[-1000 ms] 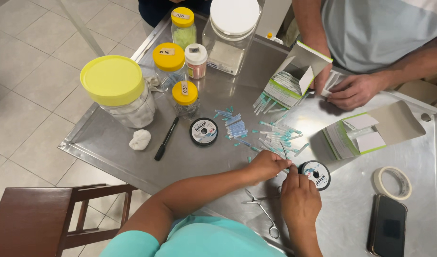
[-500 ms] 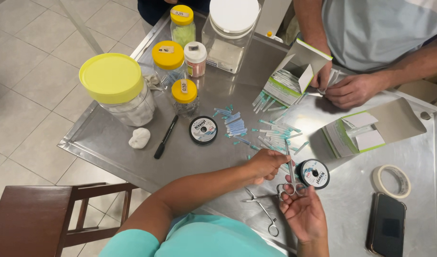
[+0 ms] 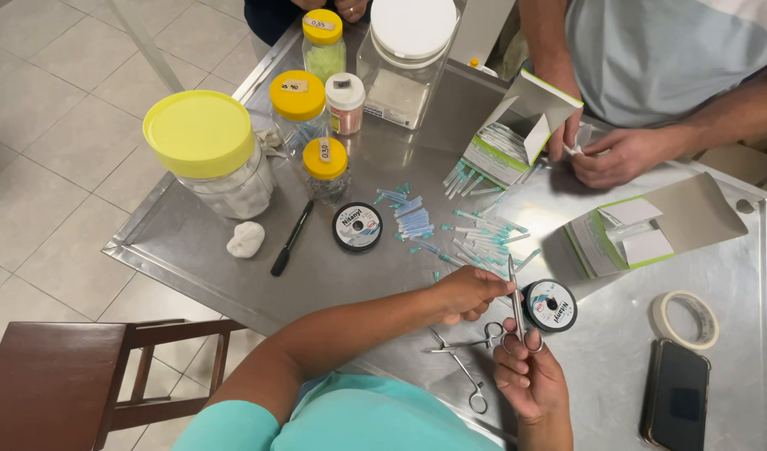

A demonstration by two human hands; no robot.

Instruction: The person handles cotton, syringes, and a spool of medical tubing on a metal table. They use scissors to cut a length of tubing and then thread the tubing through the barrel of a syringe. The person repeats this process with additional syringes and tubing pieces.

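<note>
1. The right hand (image 3: 530,380) gripped a scissor-handled steel instrument (image 3: 517,305) upright by its rings; the left hand (image 3: 471,292) pinched narrowly at its shaft, and what it held was too small to tell. A loose grip could have let the point slip toward the fingers.
2. A second steel forceps (image 3: 463,367) lay just beside the wrist, open to a knock off the metal table (image 3: 191,250).
3. A black thread spool (image 3: 551,305) sat near the tip and could have rolled.
4. Farther off, scattered blue-capped needles (image 3: 450,225) risked being swept away by a forearm.
</note>
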